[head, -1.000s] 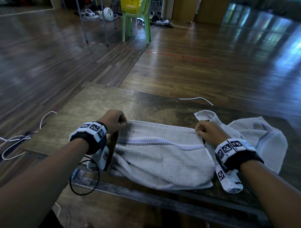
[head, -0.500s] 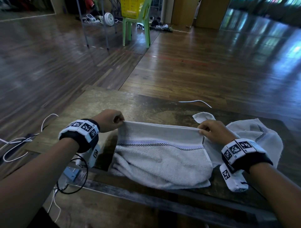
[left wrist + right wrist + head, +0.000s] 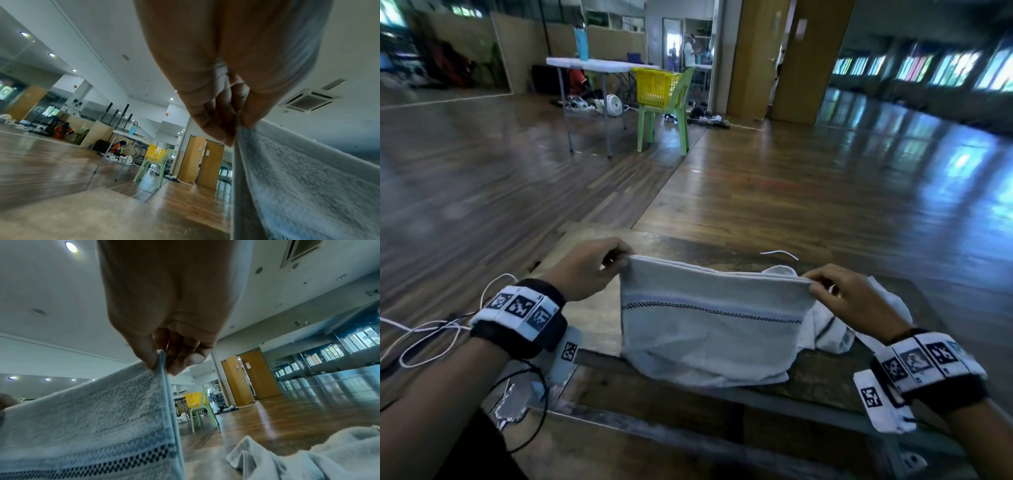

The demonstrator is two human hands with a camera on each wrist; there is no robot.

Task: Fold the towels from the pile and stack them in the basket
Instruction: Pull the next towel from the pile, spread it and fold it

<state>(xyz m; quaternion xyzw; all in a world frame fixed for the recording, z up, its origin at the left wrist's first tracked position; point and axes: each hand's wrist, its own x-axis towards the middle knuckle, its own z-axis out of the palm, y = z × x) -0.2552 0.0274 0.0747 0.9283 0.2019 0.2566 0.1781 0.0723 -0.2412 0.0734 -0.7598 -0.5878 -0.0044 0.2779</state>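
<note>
A pale towel [image 3: 709, 329] with a blue band and a dark checked stripe hangs between my hands, its top edge lifted, its lower part bunched on the wooden table [image 3: 592, 315]. My left hand [image 3: 616, 262] pinches the top left corner [image 3: 238, 128]. My right hand [image 3: 813, 284] pinches the top right corner [image 3: 161, 360]. A second white towel [image 3: 835, 332] lies crumpled on the table behind and right of it, also seen as folds [image 3: 287, 456] in the right wrist view. The yellow basket [image 3: 655, 87] sits on a green chair [image 3: 678, 113] far across the room.
A white folding table [image 3: 599, 65] with a blue bottle stands beside the chair. White and black cables [image 3: 431, 332] trail off the table's left edge. A thin white cord [image 3: 779, 254] lies at the table's far edge. Wooden floor surrounds the table.
Both hands have raised the towel's top edge off the table, so it now hangs taut between them. The head view has tilted up, showing the room and basket.
</note>
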